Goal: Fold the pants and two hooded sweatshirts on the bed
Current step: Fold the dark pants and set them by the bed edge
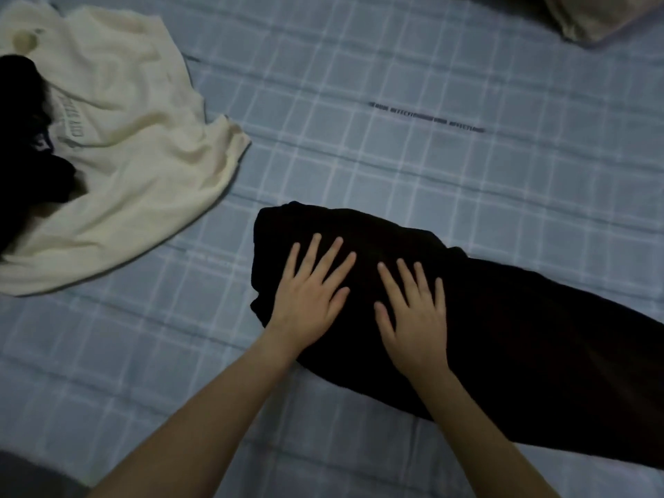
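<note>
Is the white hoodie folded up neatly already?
No, the white hoodie lies crumpled on the bed, while both hands press on the black garment.

Blue plaid bedsheet (395, 167) covers whole surface, pale grid lines, strip of dark printed lettering (427, 116) across upper middle. Beige pillow (603, 16) at top right corner.

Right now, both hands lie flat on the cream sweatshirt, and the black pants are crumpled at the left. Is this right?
Not quite. The head view shows the left hand and right hand flat on the black pants; the cream sweatshirt lies crumpled at the left.
</note>
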`<state>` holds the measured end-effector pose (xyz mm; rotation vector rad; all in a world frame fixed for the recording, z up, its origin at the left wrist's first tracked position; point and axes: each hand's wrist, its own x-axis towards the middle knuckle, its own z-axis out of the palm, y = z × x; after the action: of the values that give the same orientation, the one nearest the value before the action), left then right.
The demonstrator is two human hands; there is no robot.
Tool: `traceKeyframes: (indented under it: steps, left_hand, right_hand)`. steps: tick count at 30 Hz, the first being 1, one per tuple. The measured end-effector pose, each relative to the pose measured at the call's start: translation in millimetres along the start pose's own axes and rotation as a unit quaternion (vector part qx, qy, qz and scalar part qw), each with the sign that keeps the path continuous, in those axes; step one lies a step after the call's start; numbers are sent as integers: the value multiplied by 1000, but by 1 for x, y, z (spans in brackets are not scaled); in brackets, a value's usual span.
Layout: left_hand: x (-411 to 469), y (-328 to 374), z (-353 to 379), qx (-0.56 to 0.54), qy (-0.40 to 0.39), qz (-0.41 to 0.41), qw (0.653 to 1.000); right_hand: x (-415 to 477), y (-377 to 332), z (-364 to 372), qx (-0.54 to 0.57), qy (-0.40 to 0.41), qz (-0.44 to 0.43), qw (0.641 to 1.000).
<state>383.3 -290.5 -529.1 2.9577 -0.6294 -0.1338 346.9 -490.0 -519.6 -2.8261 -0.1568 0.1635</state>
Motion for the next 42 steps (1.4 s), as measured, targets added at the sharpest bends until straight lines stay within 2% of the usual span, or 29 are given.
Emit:
traceKeyframes:
  steps: [4, 8, 13, 24, 27, 29, 32, 34, 36, 37, 39, 40, 42]
  left_hand:
    - [22, -12, 39, 13, -14, 14, 1000]
    - [26, -14, 68, 11, 44, 21, 999]
    - [28, -15, 70, 18, 78, 20, 997]
    - [26, -12, 60, 14, 66, 14, 998]
    - [20, -10, 45, -7, 42, 24, 999]
    - [4, -18, 30, -38, 24, 50, 998]
    - [-46, -32, 11, -135, 50, 65, 987]
    - [-90, -34, 10, -193, 80, 20, 978]
    - [-124, -28, 15, -308, 85, -92, 943]
    - [-135, -22, 18, -393, 67, -155, 904]
    - [-143, -6, 22, -569, 2, -251, 783]
    - [-143, 1, 25, -625, -22, -269, 733]
    - [-140, 13, 27, -686, -33, -269, 675]
  right_hand:
    - [17, 21, 45, -57, 12, 5, 998]
    - [20, 33, 75, -80, 64, -6, 995]
    - [20, 34, 76, -86, 87, -16, 992]
    - [15, 25, 66, -75, 89, -1, 993]
    - [9, 12, 49, -43, 67, 24, 997]
    - [-7, -5, 39, 28, 66, 58, 996]
    - [-68, -36, 38, 120, 134, 130, 975]
    - [-115, -55, 47, 155, 170, 206, 951]
    - [-143, -66, 55, 211, 190, 287, 915]
    - [-149, -67, 59, 219, 198, 314, 902]
    - [-154, -64, 63, 208, 216, 361, 883]
    - [-154, -61, 63, 227, 224, 395, 861]
    - [-155, -56, 63, 307, 220, 456, 806]
